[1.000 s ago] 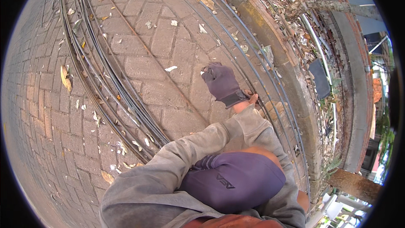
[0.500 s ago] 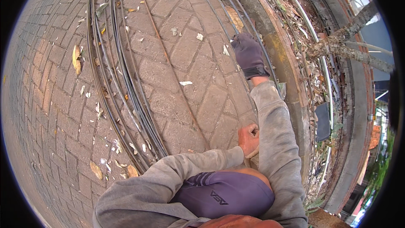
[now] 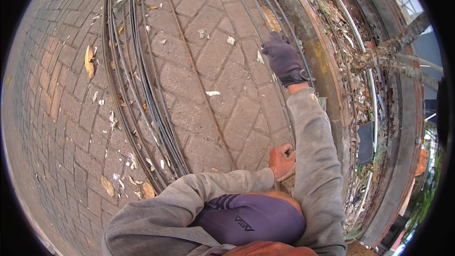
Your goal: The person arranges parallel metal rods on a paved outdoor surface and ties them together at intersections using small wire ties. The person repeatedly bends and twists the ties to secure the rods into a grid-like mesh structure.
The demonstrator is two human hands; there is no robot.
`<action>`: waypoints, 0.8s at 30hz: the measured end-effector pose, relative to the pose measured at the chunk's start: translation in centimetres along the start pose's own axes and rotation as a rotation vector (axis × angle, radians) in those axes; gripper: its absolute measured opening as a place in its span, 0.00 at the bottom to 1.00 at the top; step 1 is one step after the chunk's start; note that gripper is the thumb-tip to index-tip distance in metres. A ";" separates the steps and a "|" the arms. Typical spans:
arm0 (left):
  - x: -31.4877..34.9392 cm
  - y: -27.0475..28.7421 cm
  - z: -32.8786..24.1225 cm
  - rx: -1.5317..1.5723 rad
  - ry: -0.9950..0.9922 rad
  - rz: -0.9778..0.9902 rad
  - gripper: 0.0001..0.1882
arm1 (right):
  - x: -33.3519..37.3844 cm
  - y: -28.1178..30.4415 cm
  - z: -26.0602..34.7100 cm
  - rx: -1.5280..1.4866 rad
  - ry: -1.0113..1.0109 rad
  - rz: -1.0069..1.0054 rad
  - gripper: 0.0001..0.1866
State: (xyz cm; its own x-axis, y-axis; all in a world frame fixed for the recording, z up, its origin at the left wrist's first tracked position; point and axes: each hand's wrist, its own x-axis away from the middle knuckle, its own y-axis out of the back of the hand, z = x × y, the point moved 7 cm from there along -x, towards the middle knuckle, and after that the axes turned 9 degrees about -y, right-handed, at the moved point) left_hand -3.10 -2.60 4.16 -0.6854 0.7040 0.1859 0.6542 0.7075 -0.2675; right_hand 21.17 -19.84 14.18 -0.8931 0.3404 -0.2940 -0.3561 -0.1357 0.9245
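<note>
My right hand (image 3: 284, 57), in a dark glove, is closed on a thin grey cable (image 3: 258, 7) lying along the curb side of the paving. That cable runs back toward me, down to my bare left hand (image 3: 281, 160). The left one is curled into a fist close to my knee, beside my right sleeve. What its fingers grip is hidden, though the cable reaches them. Just under that fist shows a tan, rough-looking thing (image 3: 287, 176), partly covered by the sleeve. A second cable (image 3: 305, 59) passes along the right side of the glove.
A bundle of dark cables (image 3: 142, 78) lies on the brick paving at left, and a single rusty line (image 3: 192, 61) runs between. Right are a concrete curb (image 3: 322, 61), a leaf-littered strip with a white pipe (image 3: 373, 99), and a tree branch (image 3: 393, 59).
My gloved right hand sits slightly further right and lower in the picture, as the whole view shifts a little. My left fist keeps almost the same place.
</note>
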 end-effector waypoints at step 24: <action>-0.3 0.1 -0.4 0.081 0.009 -0.001 0.17 | 0.1 0.7 -2.1 0.070 -0.253 -0.076 0.07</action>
State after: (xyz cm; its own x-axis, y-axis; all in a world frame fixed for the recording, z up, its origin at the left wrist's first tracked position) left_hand -2.73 -2.70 4.42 -0.6833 0.7038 0.1944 0.6248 0.7013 -0.3431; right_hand 20.24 -21.88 14.25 -0.7644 0.5699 -0.3015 -0.3920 -0.0396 0.9191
